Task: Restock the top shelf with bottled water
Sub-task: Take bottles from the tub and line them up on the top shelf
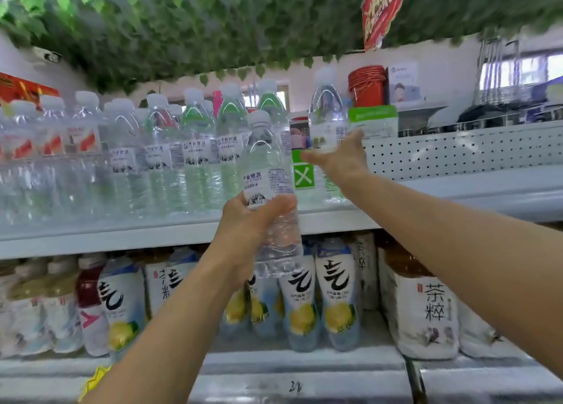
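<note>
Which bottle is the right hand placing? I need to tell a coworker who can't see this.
Find the top shelf under the hanging leaves. Right of the packed water row stands a lone water bottle, gripped by the right hand. Unlike its neighbours, it stands apart.

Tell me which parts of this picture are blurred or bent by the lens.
Head view: the left bottles and the right hand with its bottle are smeared; the left hand's bottle is sharper; the shelf edge curves from the wide-angle lens.
</note>
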The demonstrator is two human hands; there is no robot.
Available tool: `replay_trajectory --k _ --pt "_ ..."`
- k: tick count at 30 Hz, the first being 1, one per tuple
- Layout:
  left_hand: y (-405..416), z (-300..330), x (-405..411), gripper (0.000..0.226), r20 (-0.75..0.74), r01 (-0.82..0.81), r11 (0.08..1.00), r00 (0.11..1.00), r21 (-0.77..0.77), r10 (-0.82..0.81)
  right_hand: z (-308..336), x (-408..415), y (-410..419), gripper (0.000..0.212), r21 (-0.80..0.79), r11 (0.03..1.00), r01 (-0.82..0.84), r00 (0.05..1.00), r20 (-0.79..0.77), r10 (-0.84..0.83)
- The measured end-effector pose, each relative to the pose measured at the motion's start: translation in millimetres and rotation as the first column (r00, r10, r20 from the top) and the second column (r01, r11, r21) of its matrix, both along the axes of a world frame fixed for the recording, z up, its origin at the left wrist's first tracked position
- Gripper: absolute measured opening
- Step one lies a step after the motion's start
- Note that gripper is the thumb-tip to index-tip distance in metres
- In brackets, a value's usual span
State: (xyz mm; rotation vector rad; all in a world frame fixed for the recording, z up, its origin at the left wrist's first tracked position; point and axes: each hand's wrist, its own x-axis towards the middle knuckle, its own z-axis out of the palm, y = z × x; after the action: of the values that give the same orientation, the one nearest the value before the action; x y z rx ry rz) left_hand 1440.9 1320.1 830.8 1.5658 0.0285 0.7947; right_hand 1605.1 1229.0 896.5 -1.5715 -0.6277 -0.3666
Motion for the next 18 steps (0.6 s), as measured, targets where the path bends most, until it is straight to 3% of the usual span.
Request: replay_trajectory --k 4,7,15,16,18 --pt "7 0 2 0.025 -0.008 0.024 1.000 1.000 0.014 -0.024 1 10 -5 0.070 -0.073 0.989 -0.125 0.990 -0.068 0.121" --pt "7 5 5 0.029 0.012 0.023 0.999 1.000 0.042 -0.023 -3 21 -15 0.071 -0.203 0.965 -0.168 0.985 -0.064 0.158" --pt "3 25 21 0.039 0.045 -0.053 0.994 0.998 0.098 0.048 -14 16 -7 0.147 -0.307 0.951 -0.030 0.999 0.010 0.035" --pt "4 24 22 0.042 0.042 -0.055 0.995 0.998 0.084 0.052 -12 15 -13 0.140 -0.313 0.946 -0.083 0.997 -0.020 0.081" --pt "6 24 23 0.048 0.039 -0.058 0.997 0.998 0.054 0.056 -8 10 -28 0.097 -0.304 0.934 -0.186 0.982 -0.081 0.169"
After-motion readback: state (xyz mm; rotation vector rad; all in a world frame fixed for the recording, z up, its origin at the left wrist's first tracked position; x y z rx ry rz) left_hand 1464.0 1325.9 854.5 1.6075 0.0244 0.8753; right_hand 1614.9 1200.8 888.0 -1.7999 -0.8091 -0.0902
